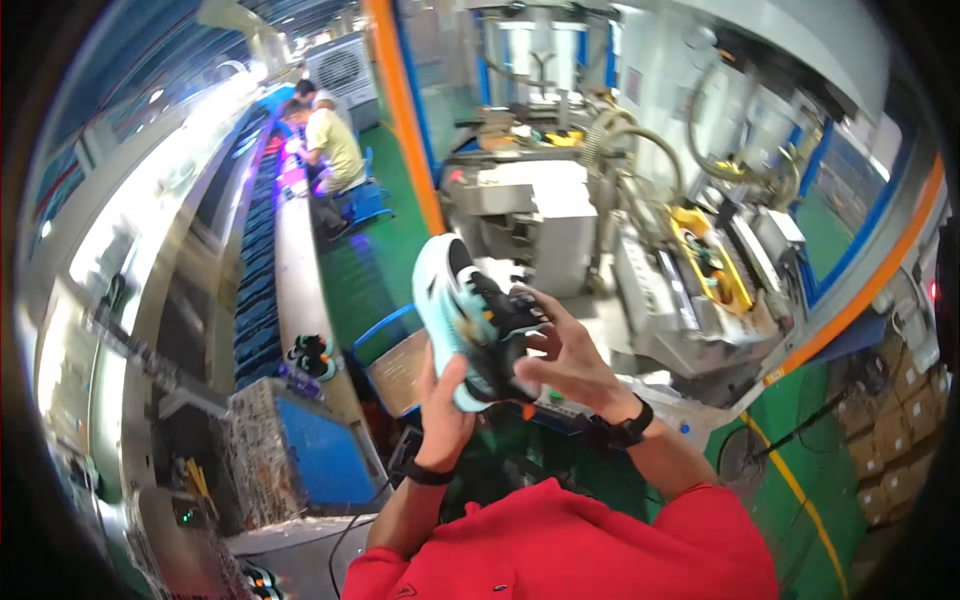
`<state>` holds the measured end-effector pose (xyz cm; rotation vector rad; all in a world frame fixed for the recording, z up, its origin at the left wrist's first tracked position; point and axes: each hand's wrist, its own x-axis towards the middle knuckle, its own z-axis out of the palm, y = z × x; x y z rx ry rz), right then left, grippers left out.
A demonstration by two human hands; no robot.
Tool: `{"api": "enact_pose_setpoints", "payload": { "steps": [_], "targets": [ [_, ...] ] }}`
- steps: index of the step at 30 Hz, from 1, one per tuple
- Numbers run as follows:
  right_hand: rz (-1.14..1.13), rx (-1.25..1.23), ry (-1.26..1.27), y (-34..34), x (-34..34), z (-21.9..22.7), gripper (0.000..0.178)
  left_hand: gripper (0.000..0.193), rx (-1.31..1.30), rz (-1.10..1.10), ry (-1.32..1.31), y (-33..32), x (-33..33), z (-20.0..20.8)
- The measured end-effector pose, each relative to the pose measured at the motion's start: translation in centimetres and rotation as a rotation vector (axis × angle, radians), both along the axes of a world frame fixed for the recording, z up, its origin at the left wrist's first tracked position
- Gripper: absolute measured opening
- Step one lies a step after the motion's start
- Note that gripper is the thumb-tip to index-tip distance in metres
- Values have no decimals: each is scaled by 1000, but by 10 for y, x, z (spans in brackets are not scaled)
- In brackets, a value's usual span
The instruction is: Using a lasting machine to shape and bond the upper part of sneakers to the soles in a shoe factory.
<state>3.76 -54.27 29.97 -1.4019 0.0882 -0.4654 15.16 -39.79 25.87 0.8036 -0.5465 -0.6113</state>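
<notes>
In front of me, a sneaker point(457, 318) is held up on its side. Its thick sole is pale mint, and the upper is black with small orange marks. My left hand point(446, 408) grips its lower end, thumb pressed on the mint sole. From the other side, my right hand point(574, 356) has its bent fingers and thumb at the black upper; part of their contact is hidden. Dark bands circle both wrists. More dark shoes point(312, 356) lie on the edge of the line to my left.
A long conveyor point(262, 245) runs away on the left, with a co-worker point(332, 150) seated beside it. Ahead stands a machine with an orange post point(405, 120) and hoses. A yellow tray point(712, 262) rests at right, a fan point(742, 455) below it, stacked cartons point(900, 410) beyond.
</notes>
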Motion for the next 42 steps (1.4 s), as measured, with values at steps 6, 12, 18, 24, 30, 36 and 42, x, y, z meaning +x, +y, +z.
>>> {"api": "enact_pose_setpoints", "payload": {
  "steps": [6, 12, 18, 24, 30, 36, 42],
  "targets": [
    [-767, 121, 106, -118, -80, -69, 57, 77, 337, -325, -428, -157, -57, -30],
    [-1130, 77, 112, -189, -168, -84, 61, 81, 574, -457, -385, -337, -49, -85],
    [-1442, -97, 223, -200, -233, -72, 55, 75, 777, -112, -739, -494, -37, -142],
    [-1649, -203, 381, -210, -254, -55, 56, 64, 1105, -110, -810, -568, -28, -179],
    [-1469, -377, 533, -330, -215, -27, 47, 31, 791, -381, 38, -520, 10, -169],
    [-1011, -498, 954, -439, -72, -17, 50, 37, 624, -706, 344, -320, 26, -51],
    [-967, -657, 1267, -483, 54, -134, 46, 48, 692, -401, 254, -154, 66, -17]
  ]
}}
